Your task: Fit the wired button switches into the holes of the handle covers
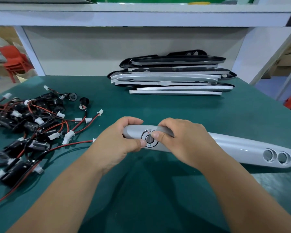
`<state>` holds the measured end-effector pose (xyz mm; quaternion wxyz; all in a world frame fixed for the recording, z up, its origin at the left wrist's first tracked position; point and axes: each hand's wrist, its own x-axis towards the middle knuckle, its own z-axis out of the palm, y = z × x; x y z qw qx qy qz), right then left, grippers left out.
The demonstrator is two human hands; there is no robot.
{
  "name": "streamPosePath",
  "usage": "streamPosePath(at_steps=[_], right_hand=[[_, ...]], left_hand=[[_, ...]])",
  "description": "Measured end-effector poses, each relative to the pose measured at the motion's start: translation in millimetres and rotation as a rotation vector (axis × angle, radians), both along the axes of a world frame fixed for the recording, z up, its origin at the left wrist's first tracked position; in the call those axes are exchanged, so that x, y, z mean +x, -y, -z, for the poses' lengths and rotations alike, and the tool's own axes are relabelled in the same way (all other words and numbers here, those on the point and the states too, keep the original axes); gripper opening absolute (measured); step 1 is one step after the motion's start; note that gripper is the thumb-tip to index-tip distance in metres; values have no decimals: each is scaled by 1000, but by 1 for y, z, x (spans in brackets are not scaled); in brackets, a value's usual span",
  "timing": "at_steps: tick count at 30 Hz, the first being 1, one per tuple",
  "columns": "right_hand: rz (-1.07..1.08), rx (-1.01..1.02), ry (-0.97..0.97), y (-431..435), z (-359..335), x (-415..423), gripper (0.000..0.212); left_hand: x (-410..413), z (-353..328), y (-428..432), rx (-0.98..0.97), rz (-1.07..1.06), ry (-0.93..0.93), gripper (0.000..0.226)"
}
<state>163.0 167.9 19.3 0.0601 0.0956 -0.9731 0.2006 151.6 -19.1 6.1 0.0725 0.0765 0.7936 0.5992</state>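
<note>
So, green mat [158, 108], white shelf [141, 17] overhead, red chair [13, 61] back left. Left hand [118, 143] and right hand [183, 140] both grip grey handle cover [233, 147], thumbs on button switch [149, 139].

A grey handle cover [233, 147] is held by both hands, with the green surface [158, 106] under it. Its left end is wrapped by the curled fingers of the left hand [118, 140]. Its top edge is gripped by the curled fingers of the right hand [180, 140]. A round button switch [149, 139] is seated in the cover between the two thumbs and is touched by the thumb tips. Two round holes [268, 155] are seen in the cover, well to the right of the right hand. A red and black wire [71, 145] is seen running out from under the left hand. A tangled pile of wired switches [23, 125] is laid to the left of the left hand. A stack of covers [173, 76] is piled beyond both hands.
</note>
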Motion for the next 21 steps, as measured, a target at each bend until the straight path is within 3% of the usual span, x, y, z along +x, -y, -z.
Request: streamPosePath(at_steps=[8, 21], right_hand=[[9, 14, 60, 0, 1, -1, 39], [11, 28, 36, -2, -1, 3, 36]], left_hand=[[0, 3, -7, 114, -39, 78, 46], [3, 3, -14, 105, -67, 44, 43]])
